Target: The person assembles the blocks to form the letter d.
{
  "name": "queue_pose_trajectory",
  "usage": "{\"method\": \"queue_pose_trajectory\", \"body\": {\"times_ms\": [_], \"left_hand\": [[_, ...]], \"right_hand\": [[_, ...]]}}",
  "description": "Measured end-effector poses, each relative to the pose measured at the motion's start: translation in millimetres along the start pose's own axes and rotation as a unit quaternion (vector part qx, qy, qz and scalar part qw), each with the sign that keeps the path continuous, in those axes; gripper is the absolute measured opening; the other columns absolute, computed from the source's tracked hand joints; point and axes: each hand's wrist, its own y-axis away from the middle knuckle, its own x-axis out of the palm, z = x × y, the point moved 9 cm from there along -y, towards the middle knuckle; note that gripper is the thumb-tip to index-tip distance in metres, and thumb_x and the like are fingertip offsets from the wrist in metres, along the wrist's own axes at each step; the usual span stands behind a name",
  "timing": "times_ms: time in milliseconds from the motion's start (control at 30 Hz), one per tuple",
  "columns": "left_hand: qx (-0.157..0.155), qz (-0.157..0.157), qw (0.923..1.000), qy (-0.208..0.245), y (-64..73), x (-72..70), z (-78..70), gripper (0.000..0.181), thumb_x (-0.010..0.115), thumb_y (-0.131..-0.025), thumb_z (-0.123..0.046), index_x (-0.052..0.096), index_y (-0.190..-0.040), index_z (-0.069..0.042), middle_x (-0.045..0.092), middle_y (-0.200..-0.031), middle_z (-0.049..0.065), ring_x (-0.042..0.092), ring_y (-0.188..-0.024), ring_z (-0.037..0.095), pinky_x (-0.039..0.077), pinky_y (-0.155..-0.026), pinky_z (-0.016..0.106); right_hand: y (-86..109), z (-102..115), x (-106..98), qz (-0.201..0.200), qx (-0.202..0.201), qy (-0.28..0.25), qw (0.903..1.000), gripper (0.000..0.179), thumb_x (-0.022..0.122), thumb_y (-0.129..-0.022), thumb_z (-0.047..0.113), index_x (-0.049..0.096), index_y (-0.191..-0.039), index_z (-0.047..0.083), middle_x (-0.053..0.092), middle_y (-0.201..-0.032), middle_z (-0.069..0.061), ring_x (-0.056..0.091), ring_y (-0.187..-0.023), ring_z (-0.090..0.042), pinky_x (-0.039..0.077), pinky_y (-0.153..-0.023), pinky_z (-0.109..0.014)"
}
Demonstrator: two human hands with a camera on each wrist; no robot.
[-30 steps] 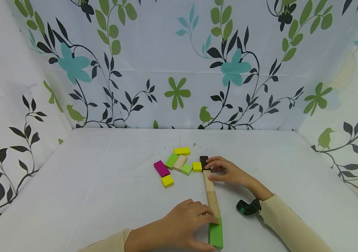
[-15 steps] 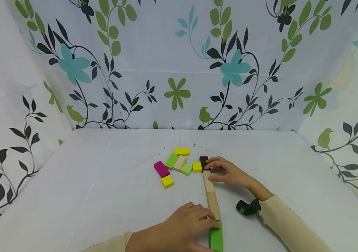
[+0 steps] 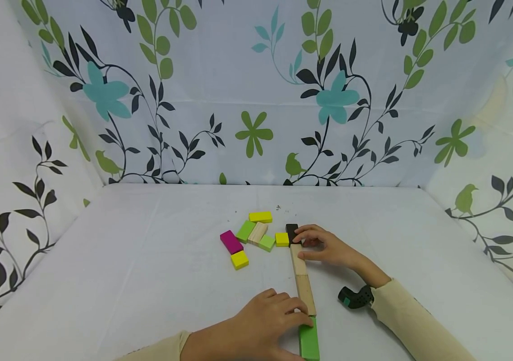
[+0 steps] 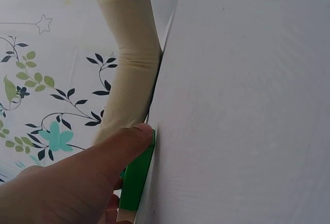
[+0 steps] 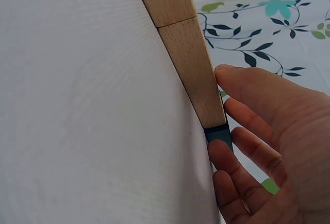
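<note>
My left hand [image 3: 261, 323] grips a green block [image 3: 309, 343], thumb toward its near end and fingertips over its far end. In the left wrist view, the thumb [image 4: 124, 144] lies along that block. Two plain wooden blocks, a farther one [image 3: 298, 261] and a nearer one [image 3: 306, 295], continue the row away from me. A black block [image 3: 291, 229] forms the far end. My right hand [image 3: 328, 248] rests at the row's right side, loosely curved fingertips against the black block and thumb touching the farther wooden block. The right wrist view shows this thumb [image 5: 227, 74] at the wood's edge.
A small yellow block [image 3: 282, 239] sits left of the black one. Farther left are green blocks [image 3: 245, 231], a wooden block [image 3: 258, 233], a magenta block [image 3: 231, 242] and more yellow ones [image 3: 240, 260]. A dark wrist device [image 3: 356, 297] hangs by the right sleeve [image 3: 411, 316].
The green block and my left hand have shifted slightly toward me. A thin gap opened between green and wood half a second ago and now looks narrower. My right hand has stayed put.
</note>
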Motion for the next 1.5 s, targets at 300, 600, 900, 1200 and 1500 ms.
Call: {"method": "queue_pose_trajectory", "body": {"times_ms": [300, 600, 900, 1200, 1500], "left_hand": [[-0.002, -0.013, 0.9998, -0.011, -1.2, 0.1, -0.2, 0.047, 0.064, -0.086, -0.06, 0.066, -0.118, -0.026, 0.058, -0.116, -0.011, 0.056, -0.096, 0.001, 0.036, -0.081, 0.01], [0.0, -0.005, 0.9999, -0.009, -0.7, 0.9, -0.7, 0.047, 0.063, -0.087, -0.06, 0.065, -0.119, -0.026, 0.057, -0.117, -0.01, 0.055, -0.097, 0.001, 0.039, -0.082, 0.011], [-0.005, -0.009, 0.9999, 0.002, -1.6, -6.5, 3.4, 0.046, 0.059, -0.089, -0.059, 0.064, -0.121, -0.025, 0.058, -0.117, -0.01, 0.057, -0.098, 0.0, 0.043, -0.082, 0.014], [-0.034, -0.075, 0.9966, -0.001, -0.8, -23.7, 21.9, 0.034, 0.061, -0.091, -0.05, 0.068, -0.111, -0.023, 0.062, -0.109, -0.01, 0.06, -0.093, 0.001, 0.045, -0.079, 0.013], [-0.117, -0.062, 0.9909, 0.023, 2.7, -30.3, 52.9, 0.029, 0.06, -0.094, -0.043, 0.071, -0.11, -0.022, 0.065, -0.107, -0.01, 0.062, -0.098, 0.006, 0.049, -0.084, 0.022]], "right_hand": [[0.6, 0, 0, -0.001, -0.001, 0.004, 1.0, 0.031, 0.072, -0.089, 0.015, 0.066, -0.118, 0.008, 0.05, -0.137, -0.016, 0.057, -0.104, -0.025, 0.047, -0.091, -0.033], [1.6, 0, 0, -0.002, -0.001, 0.002, 1.0, 0.03, 0.072, -0.089, 0.015, 0.066, -0.117, 0.008, 0.05, -0.137, -0.016, 0.056, -0.103, -0.025, 0.047, -0.091, -0.032], [1.6, -2, 0, -0.006, -0.005, 0.001, 1.0, 0.03, 0.072, -0.088, 0.014, 0.067, -0.116, 0.007, 0.05, -0.137, -0.015, 0.054, -0.099, -0.023, 0.046, -0.088, -0.029], [1.0, -2, 0, -0.008, -0.014, -0.005, 0.9999, 0.029, 0.072, -0.088, 0.013, 0.067, -0.116, 0.007, 0.051, -0.136, -0.016, 0.054, -0.098, -0.023, 0.046, -0.088, -0.029], [-0.2, -2, 0, -0.005, -0.009, 0.001, 1.0, 0.03, 0.073, -0.088, 0.014, 0.067, -0.117, 0.008, 0.051, -0.136, -0.015, 0.054, -0.099, -0.023, 0.046, -0.089, -0.03]]}}
